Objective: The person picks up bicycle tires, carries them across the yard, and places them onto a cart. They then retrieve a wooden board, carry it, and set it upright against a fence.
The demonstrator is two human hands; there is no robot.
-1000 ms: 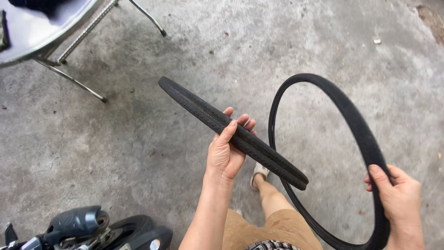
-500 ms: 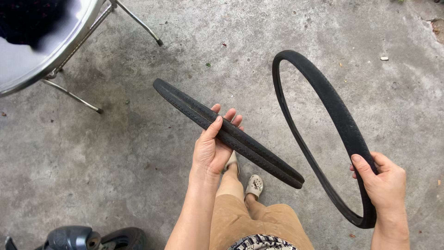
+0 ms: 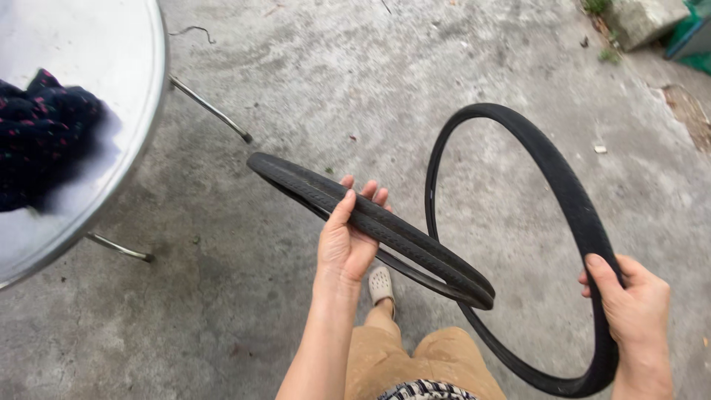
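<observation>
I hold two black bicycle tyres above a concrete floor. My left hand (image 3: 348, 241) grips the left tyre (image 3: 415, 248) near its middle; it lies almost edge-on, running from upper left to lower right, its two beads slightly apart. My right hand (image 3: 629, 307) clasps the lower right side of the right tyre (image 3: 552, 167), which stands open as a tall oval loop. The two tyres overlap near the left tyre's lower end. Below them show my tan shorts and one light clog.
A round shiny metal table (image 3: 111, 89) fills the upper left, with a dark speckled cloth (image 3: 41, 137) on it and thin metal legs (image 3: 211, 111) beneath. Grey concrete floor (image 3: 222, 296) lies all around. A stone block and something green sit at the top right corner.
The view has swung up and left, bringing the table nearer and hiding the scooter. The right tyre has turned to a rounder loop; the left tyre's beads have spread slightly.
</observation>
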